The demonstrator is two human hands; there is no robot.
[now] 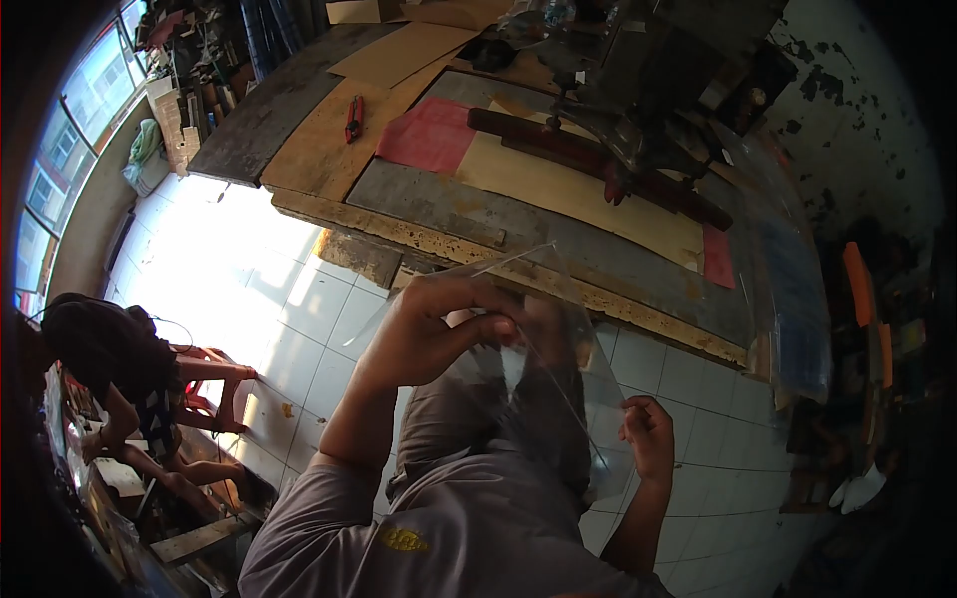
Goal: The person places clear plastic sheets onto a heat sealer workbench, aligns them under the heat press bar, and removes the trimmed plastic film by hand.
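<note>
A clear, thin plastic sheet [588, 344] hangs in front of my body, bent, with light glinting along its folds. My left hand [444, 331] pinches it near the middle of the view, thumb against the curled fingers. Off to the right, my right hand [650, 431] is closed at the sheet's right edge, its fingers curled on the plastic. Through the sheet my trousers and the floor show. Both hands are in front of the workbench's worn wooden front edge [419, 231], apart from the bench top.
On the bench lie a red utility knife [354, 119], brown cardboard [404, 52], a pink sheet [427, 135] and a yellowish sheet [558, 189] under a dark bar [598, 164] of a machine. Clear plastic sheets [797, 329] hang at right. Another person [150, 409] sits at left.
</note>
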